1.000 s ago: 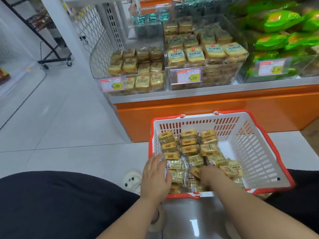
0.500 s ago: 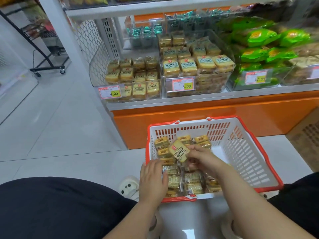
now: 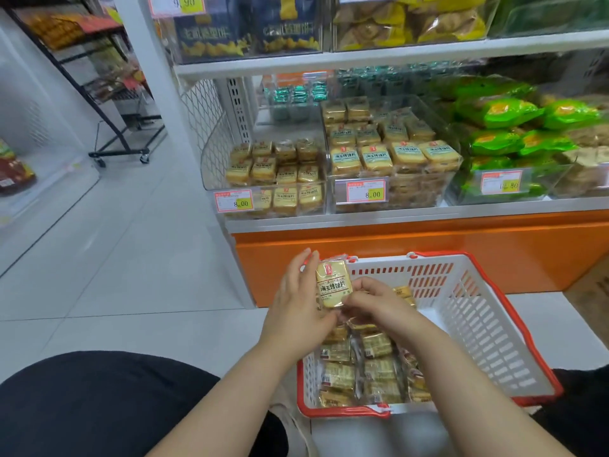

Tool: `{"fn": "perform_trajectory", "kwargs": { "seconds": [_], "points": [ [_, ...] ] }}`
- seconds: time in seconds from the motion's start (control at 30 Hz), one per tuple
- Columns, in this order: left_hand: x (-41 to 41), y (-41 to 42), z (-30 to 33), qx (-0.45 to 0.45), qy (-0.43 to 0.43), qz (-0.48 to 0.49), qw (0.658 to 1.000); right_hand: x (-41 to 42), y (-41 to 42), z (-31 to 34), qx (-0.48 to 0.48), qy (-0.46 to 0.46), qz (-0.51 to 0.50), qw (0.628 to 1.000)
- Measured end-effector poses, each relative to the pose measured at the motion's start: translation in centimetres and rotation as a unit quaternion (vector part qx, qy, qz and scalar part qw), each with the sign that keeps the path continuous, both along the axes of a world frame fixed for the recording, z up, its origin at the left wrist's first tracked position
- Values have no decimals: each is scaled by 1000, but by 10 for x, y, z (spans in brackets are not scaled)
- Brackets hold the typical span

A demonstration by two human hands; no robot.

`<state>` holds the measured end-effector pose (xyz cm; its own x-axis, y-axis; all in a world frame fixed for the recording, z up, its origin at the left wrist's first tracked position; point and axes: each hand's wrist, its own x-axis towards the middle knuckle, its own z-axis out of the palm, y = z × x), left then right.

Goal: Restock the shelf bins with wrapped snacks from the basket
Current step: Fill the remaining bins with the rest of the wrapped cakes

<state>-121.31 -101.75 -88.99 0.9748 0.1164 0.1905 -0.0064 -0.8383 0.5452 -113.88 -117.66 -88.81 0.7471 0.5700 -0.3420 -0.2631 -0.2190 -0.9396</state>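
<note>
A white basket with a red rim [image 3: 487, 328] sits on the floor in front of me, holding several gold-wrapped snacks [image 3: 369, 367] in its left half. Above its near-left corner I hold one wrapped snack [image 3: 333, 286] upright between both hands. My left hand [image 3: 298, 303] cups its left side and back. My right hand [image 3: 372, 300] pinches its lower right edge. On the lowest shelf, a clear left bin [image 3: 273, 179] holds the same gold packs, and the clear bin beside it [image 3: 392, 159] holds paler packs.
An orange shelf base [image 3: 428, 245] stands just behind the basket. Green snack bags [image 3: 514, 133] fill bins to the right, and blue and yellow bags sit on the shelf above. A black wheeled rack [image 3: 122, 127] stands at the far left across the tiled aisle.
My right hand has lifted one snack out of the basket, and my left hand has risen from the pile to meet it. The view has tilted up toward the shelves.
</note>
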Motion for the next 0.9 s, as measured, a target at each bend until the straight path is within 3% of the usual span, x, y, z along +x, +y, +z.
{"fn": "perform_trajectory", "kwargs": {
  "seconds": [0.1,0.23,0.33,0.37,0.43,0.5,0.63,0.9],
  "points": [
    [13,16,26,50,34,-39,997,3,16,21,-10,-49,8,999],
    [40,47,64,31,69,-25,997,13,39,58,-29,-116,12,993],
    [68,80,93,13,69,-3,998,41,56,80,-73,-252,-10,965],
    [79,91,101,9,62,10,998,55,62,85,-99,-323,-39,940],
    [104,110,116,-5,44,42,998,88,74,92,-171,-490,-69,852],
    [133,122,127,-25,25,69,997,119,84,90,-255,-580,-57,772],
    [189,137,132,-43,21,83,995,145,96,67,-315,-627,-62,710],
    [272,153,94,83,129,32,988,151,101,49,-251,-658,-119,700]
  ]
}}
